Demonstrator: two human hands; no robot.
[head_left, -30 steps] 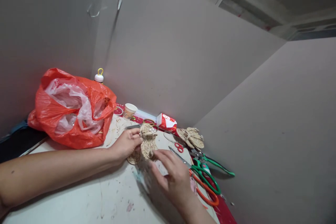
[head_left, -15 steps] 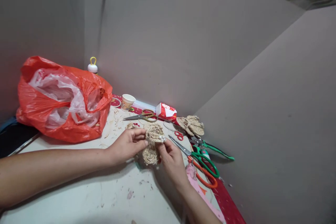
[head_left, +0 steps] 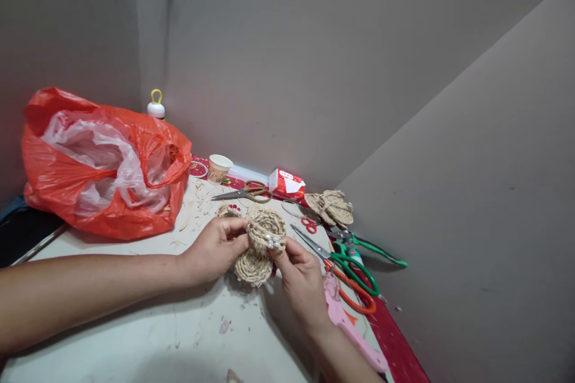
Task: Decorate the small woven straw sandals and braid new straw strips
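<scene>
Between both hands is a braided straw piece [head_left: 254,267] made of coiled, round petal shapes, with several white pearl-like beads near its centre. My left hand [head_left: 215,249] pinches its left edge between thumb and fingers. On the lower right side, my right hand [head_left: 300,278] grips it close to the beads, its fingers partly hidden behind the straw. Just beyond the held piece lies another coiled straw piece [head_left: 227,210] with red beads, partly covered by it.
A red plastic bag [head_left: 103,215] fills the table's left side. Behind stand a paper cup [head_left: 219,169], scissors [head_left: 242,193] and a tissue pack [head_left: 287,184]. At right lie green-handled scissors [head_left: 354,266], orange-handled scissors [head_left: 359,299], green pliers [head_left: 377,248], a pink tool [head_left: 354,335] and straw pieces [head_left: 332,208].
The straw piece has turned in my hands, so its upper coil and pearl beads face the camera more. The whole view has shifted slightly.
</scene>
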